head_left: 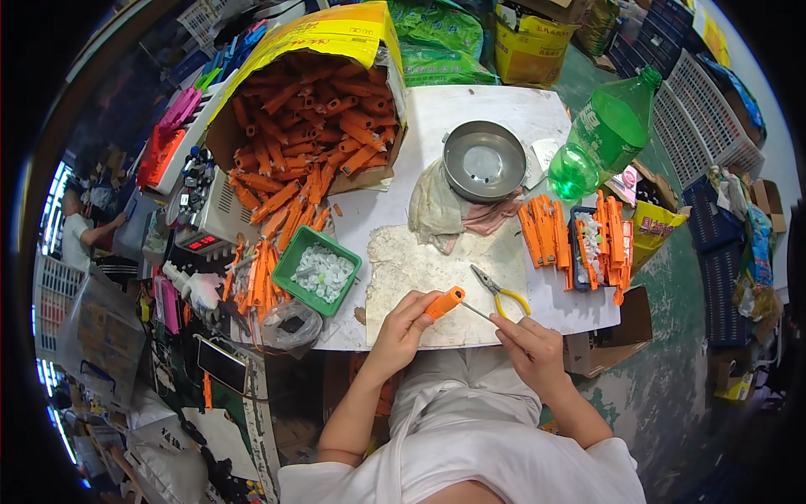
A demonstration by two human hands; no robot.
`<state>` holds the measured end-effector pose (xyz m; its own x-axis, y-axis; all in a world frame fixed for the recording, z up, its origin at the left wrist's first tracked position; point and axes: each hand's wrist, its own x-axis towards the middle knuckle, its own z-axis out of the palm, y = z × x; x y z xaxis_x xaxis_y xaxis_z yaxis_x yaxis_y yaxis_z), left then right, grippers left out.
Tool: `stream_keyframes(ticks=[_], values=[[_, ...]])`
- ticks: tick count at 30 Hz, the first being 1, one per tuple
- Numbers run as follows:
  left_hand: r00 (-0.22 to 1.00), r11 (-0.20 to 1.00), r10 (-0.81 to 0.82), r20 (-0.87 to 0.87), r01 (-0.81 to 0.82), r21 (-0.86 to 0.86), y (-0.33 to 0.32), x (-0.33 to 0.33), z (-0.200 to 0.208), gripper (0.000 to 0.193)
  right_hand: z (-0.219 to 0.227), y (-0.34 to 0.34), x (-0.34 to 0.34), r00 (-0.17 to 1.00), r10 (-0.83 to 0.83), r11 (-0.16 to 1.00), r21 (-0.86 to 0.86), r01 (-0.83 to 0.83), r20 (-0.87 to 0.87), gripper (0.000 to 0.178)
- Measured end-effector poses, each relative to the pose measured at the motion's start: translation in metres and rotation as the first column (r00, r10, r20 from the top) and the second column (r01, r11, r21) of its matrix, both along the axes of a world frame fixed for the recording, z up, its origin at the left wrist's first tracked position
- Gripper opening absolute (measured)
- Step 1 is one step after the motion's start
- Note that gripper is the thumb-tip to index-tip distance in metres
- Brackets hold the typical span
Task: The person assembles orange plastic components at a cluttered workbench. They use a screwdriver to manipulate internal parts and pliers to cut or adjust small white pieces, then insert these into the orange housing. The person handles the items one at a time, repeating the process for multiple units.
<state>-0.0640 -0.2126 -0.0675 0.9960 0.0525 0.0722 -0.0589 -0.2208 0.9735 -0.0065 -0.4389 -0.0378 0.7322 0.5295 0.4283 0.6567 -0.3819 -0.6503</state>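
Note:
My left hand point(398, 334) is closed around an orange plastic casing point(445, 303), a short tube whose round end points up and to the right. In my right hand point(532, 348) a thin metal rod point(477, 311) is pinched, slanting toward the casing with its tip close to the round end. Whether the tip touches the casing I cannot tell. Just beyond the rod lie pliers with yellow handles point(512, 298), on a stained pale work sheet point(399, 269). To the left stands a green bin point(283, 281) holding small whitish translucent pieces.
A large carton point(388, 42) spills many orange casings onto the table's left side. Behind the sheet, a round metal bowl point(484, 160) rests by a cloth point(435, 206). On the right are a dark tray of casings point(617, 244) and a tilted green bottle point(617, 122).

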Motion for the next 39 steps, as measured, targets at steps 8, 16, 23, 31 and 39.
stream_keyframes(ticks=[8, 16, 23, 31, 39], values=[[0.999, 0.983, -0.048, 0.016, 0.044, 0.176, 0.004, -0.003, 0.021, 0.031, -0.012, 0.001, -0.008, 0.991, 0.007, 0.991, 0.133, 0.011, -0.131, 0.028], [0.987, 1.000, -0.006, -0.162, 0.005, -0.007, 0.008, -0.004, 0.002, 0.034, 0.000, 0.000, 0.004, 0.906, 0.032, 0.994, 0.108, 0.015, -0.421, 0.022], [0.924, 0.886, -0.157, -0.349, -0.025, -0.464, 0.002, 0.002, -0.005, 0.053, 0.004, 0.003, 0.003, 0.867, 0.115, 0.993, 0.061, -0.097, -0.485, 0.023], [0.930, 0.857, -0.107, -0.352, -0.094, -0.507, -0.004, 0.003, 0.003, 0.059, 0.018, 0.003, 0.010, 0.806, 0.094, 0.988, -0.046, -0.148, -0.584, 0.023], [0.935, 0.892, -0.116, -0.336, -0.050, -0.450, -0.005, 0.002, 0.007, 0.053, 0.000, -0.007, 0.030, 0.218, 0.239, 0.971, 0.226, -0.081, -0.946, 0.026]])
